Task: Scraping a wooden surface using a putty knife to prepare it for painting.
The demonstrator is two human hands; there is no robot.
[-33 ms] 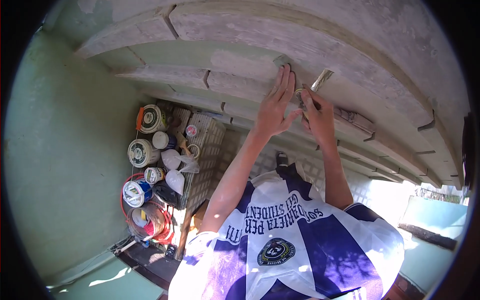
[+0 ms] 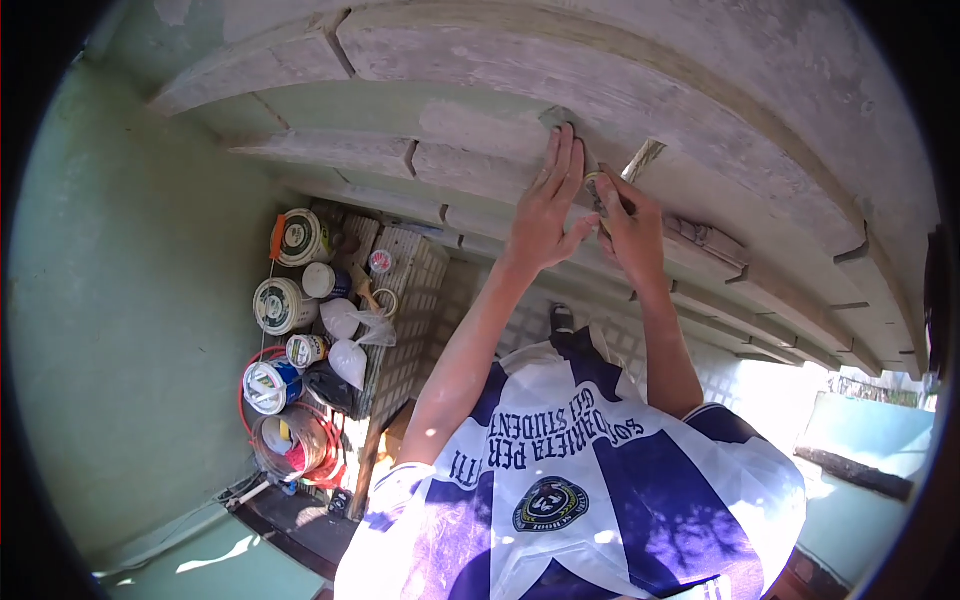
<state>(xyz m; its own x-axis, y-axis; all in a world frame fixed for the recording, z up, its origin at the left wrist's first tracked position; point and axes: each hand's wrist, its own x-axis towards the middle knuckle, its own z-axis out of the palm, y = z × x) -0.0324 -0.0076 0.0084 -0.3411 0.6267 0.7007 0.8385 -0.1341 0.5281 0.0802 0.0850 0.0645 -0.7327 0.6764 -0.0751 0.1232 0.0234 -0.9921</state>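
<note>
In right grip (image 2: 634, 226), pinched between thumb and fingers: yellow-rimmed piece (image 2: 594, 188), kind unclear, just beside left grip (image 2: 545, 212), seemingly for two-handed control. In left: nothing visible; fingers flat on ribbed surface (image 2: 470, 168) by greenish patch (image 2: 556, 117), perhaps for steadying. On desk (image 2: 415, 262), along wall (image 2: 120, 300): tubs (image 2: 314, 240), bags (image 2: 348, 362), presumably out of the way. Printed labels (image 2: 277, 306) on tubs; dark lettering (image 2: 508, 440), round badge (image 2: 550, 504) on shirt (image 2: 650, 480).

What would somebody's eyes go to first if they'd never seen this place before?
Probably the bold purple-and-white shirt, filling the bottom middle. Next might be the bare hands above it: the left hand held flat against a pale ledge, the right hand beside it, pinching a small yellow-edged thing. Then perhaps the crowd of buckets and tubs at the left, by the green wall.
</note>
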